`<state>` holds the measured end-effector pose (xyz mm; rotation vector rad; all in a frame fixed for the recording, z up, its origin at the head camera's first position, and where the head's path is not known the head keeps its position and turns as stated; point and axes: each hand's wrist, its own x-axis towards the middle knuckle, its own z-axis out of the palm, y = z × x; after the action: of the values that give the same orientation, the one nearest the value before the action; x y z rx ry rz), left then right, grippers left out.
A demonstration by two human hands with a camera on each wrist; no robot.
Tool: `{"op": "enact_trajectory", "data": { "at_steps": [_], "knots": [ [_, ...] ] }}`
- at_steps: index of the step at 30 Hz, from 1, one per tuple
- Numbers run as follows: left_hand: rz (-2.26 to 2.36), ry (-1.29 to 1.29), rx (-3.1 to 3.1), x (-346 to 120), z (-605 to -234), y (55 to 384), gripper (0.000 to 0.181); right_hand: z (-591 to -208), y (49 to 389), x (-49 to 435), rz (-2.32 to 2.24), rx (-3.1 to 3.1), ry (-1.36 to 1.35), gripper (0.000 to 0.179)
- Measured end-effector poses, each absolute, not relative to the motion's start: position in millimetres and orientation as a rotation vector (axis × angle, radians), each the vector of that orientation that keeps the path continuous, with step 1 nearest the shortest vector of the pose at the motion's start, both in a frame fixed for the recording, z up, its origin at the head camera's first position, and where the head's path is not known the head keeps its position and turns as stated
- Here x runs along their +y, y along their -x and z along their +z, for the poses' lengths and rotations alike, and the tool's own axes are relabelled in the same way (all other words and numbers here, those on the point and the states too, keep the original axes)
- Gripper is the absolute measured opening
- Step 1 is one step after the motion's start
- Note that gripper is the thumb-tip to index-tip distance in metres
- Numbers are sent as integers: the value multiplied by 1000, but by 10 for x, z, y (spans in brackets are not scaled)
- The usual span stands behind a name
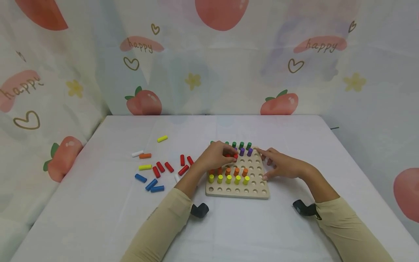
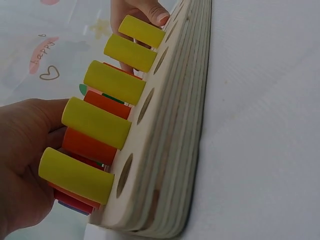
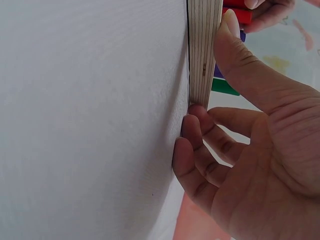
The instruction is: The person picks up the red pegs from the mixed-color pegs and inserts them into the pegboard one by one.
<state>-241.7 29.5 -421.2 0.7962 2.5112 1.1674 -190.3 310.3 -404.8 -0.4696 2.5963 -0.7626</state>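
Note:
A wooden pegboard (image 1: 235,194) lies on the table with upright pegs in rows. My left hand (image 1: 216,156) reaches over it from the left and pinches a red peg (image 1: 235,157) at the board. Green pegs (image 1: 241,145) stand at the far edge, with purple pegs (image 1: 242,152) in front of them. Nearer rows hold orange pegs (image 1: 236,171) and yellow pegs (image 1: 228,179), also large in the left wrist view. At the board's right edge, my right hand (image 1: 283,164) touches the side with its thumb and fingertips. The left hand hides part of the board.
Left of the board lie several loose red pegs (image 1: 168,167) and blue pegs (image 1: 151,185). Loose yellow pegs (image 1: 145,167), an orange peg (image 1: 145,155) and a white peg (image 1: 137,153) lie farther left. A patterned curtain (image 1: 209,80) hangs behind the white table (image 1: 242,233).

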Motion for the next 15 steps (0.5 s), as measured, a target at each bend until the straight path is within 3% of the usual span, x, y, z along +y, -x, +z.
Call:
{"op": "enact_trajectory", "data": {
  "at_steps": [15],
  "knots": [
    [1223, -841, 2527, 86, -4193, 2389, 28, -4030, 1892, 3086, -774, 2594, 463, 105]
  ]
}}
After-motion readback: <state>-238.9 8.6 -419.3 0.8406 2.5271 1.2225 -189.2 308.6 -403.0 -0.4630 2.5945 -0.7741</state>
